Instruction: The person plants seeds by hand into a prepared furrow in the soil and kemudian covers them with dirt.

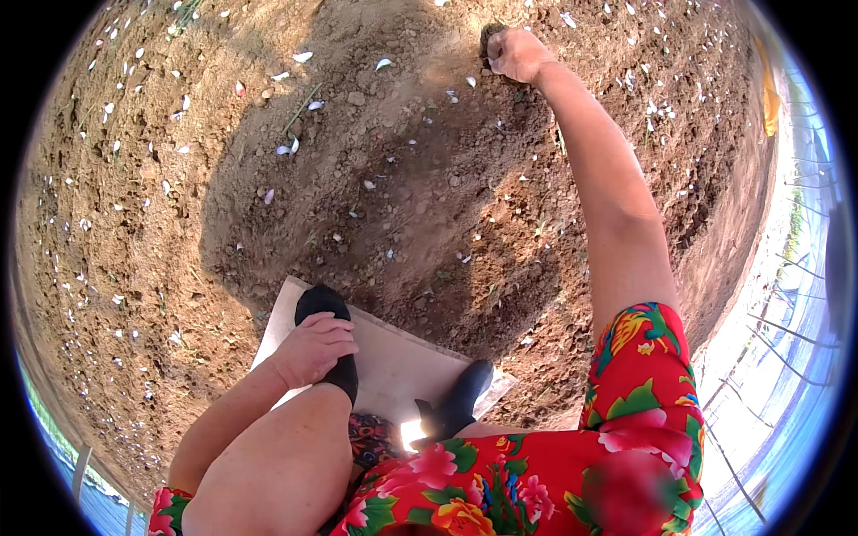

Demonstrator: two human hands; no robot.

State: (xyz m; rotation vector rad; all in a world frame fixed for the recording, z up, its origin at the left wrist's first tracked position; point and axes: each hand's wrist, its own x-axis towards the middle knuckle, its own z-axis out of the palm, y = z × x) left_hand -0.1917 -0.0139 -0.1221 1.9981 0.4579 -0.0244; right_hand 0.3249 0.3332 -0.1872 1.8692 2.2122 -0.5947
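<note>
My right hand point(519, 55) reaches far forward to the ground, its fingers curled down at a dark patch of soil point(493, 32). Its fingertips are hidden, so I cannot tell whether it holds anything. Beside it a pale garlic clove point(471, 82) lies on the brown soil point(409, 221). My left hand point(323, 345) rests over the black footwear point(323, 300) on my left foot, with nothing visible in it. Both feet are on a pale flat board point(395, 342). More cloves, such as a white clove point(303, 57) and a pinkish clove point(240, 88), lie scattered ahead.
Rows of small holes with many cloves point(84, 224) stretch along the left. At the far right are a yellow object point(771, 107), pale sheeting point(744, 375) and thin dark rods or lines. My shadow covers the middle of the soil.
</note>
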